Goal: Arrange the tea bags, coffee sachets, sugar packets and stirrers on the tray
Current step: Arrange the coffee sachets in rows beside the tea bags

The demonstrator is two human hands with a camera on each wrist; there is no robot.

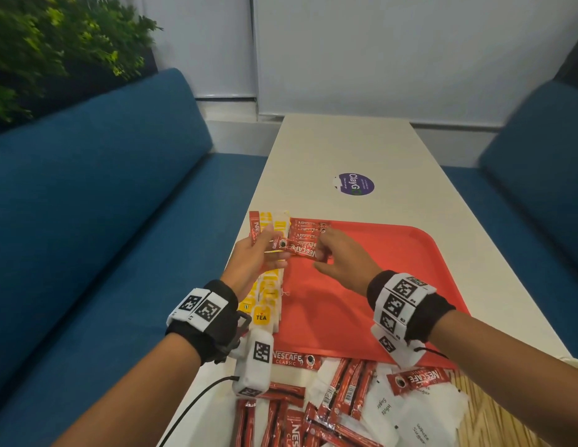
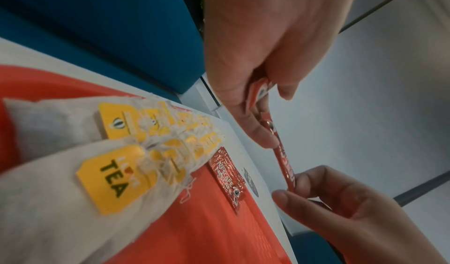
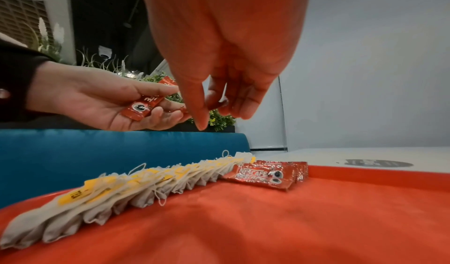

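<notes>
Red Nescafe coffee sachet [image 1: 297, 248] pinched between left hand [image 1: 254, 258] and right hand [image 1: 341, 258]; the left grip clamps several more sachets, count unclear.

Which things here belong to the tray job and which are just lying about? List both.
Job:
- flat red plastic tray
- row of white tea bags with yellow tags
- red Nescafe coffee sachet held by left hand and right hand
- loose red coffee sachets
- white paper sugar packets

Lying about:
- round purple sticker
- blue upholstered bench
- green plant
</notes>
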